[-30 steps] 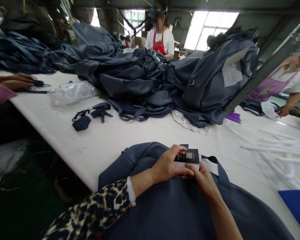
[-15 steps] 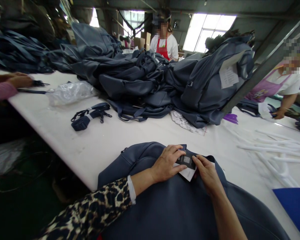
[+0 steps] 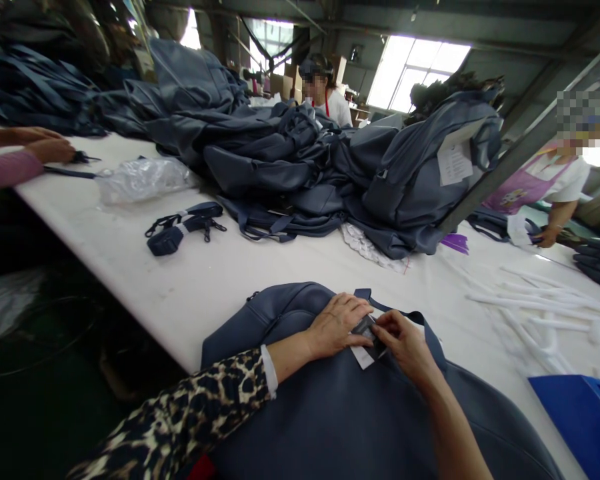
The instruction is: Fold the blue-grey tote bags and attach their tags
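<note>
A dark blue bag lies on the table right before me, with a small strap loop at its top edge. A black and white hang tag rests against the bag's upper part. My left hand comes from the left in a leopard-print sleeve and holds the tag between thumb and fingers. From the right, my right hand pinches the tag's other side, its fingertips close to those of my left hand. Part of the tag is hidden beneath the fingers.
Dark blue bags are heaped across the table. A bundled strap and clear plastic lie left; white strips and a blue bin-like object lie right. A metal post slants upward. Co-workers stand beyond; another's hands work at left.
My right hand has shifted slightly left, its fingers more bent over the tag, which is now more covered. The co-worker at the back has bent lower. The view has shifted slightly.
</note>
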A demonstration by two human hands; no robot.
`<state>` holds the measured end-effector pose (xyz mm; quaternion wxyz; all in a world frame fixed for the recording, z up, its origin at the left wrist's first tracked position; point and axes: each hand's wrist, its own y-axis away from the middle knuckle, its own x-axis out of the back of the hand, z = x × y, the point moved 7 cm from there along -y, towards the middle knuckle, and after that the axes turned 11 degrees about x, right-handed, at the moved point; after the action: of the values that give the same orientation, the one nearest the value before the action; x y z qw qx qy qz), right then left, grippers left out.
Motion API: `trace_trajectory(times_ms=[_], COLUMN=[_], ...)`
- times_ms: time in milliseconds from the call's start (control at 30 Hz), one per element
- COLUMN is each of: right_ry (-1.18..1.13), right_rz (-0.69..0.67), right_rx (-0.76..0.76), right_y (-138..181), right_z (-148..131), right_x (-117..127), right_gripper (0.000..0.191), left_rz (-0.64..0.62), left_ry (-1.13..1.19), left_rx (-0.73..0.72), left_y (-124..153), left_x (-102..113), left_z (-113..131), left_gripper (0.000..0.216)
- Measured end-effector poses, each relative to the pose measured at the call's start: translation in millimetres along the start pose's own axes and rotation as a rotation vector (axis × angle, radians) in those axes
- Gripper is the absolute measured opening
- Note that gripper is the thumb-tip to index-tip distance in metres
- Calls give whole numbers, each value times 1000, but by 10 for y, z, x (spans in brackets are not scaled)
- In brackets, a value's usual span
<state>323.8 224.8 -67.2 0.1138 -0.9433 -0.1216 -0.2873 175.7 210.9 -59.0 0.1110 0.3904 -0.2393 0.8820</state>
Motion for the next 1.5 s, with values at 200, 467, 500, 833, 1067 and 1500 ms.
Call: trace_trajectory(times_ms=[200, 467, 500, 833, 1067, 1500], right_ry=[-307, -569, -564, -493, -467, -431], right_rz=[-159, 223, 252, 327, 467, 225], right_rx=[-157, -275, -284, -261, -255, -225], right_y=[85, 329, 333, 320, 354, 248], right_z=[9, 89, 111, 126, 185, 127], right_x=[-199, -82, -91, -285, -282, -283], right_gripper=[46, 45, 46, 47, 49, 52], left_rz=[0, 272, 211, -23, -149, -174], left_ry=[95, 332, 278, -15, -59, 278], left_rx=[-11, 141, 148, 249, 159, 143], left_y=[7, 60, 54, 67, 150, 172], left_x=[40, 490, 477, 426, 397, 446], left_z=[0, -143, -154, -208, -83, -68], left_gripper=[58, 19, 22, 17, 24, 23])
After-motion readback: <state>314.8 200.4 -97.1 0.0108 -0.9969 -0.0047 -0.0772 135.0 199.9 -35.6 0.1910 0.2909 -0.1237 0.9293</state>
